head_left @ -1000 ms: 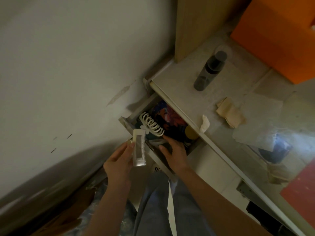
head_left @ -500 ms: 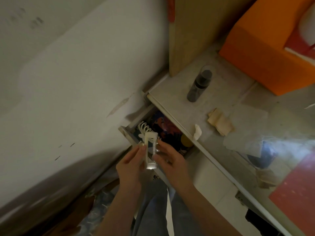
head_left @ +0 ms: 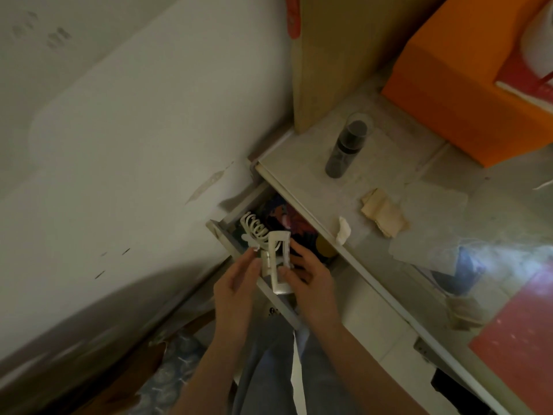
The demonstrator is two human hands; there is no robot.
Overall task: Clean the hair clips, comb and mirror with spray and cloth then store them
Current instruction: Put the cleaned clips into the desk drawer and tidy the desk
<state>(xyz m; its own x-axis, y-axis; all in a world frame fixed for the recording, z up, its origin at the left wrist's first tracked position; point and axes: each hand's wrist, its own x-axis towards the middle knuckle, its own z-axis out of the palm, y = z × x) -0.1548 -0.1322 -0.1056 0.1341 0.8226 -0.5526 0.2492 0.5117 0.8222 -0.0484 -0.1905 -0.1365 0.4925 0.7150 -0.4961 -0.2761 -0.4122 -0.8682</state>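
Both hands now on the rectangular clip above the open drawer.

A second ago only the left hand [head_left: 236, 283] held the white rectangular hair clip [head_left: 276, 262]; now the right hand [head_left: 311, 277] has come off the drawer [head_left: 221, 235] and pinches it too, at centre frame, so storing looks close. The clip is an open, hard, glossy plastic frame; a toothed white claw clip [head_left: 254, 230] lies in the drawer. At upper right stand a dark cylindrical spray bottle [head_left: 344, 151] and a folded beige cloth [head_left: 384, 214] on the pale, matte desktop [head_left: 302, 163].
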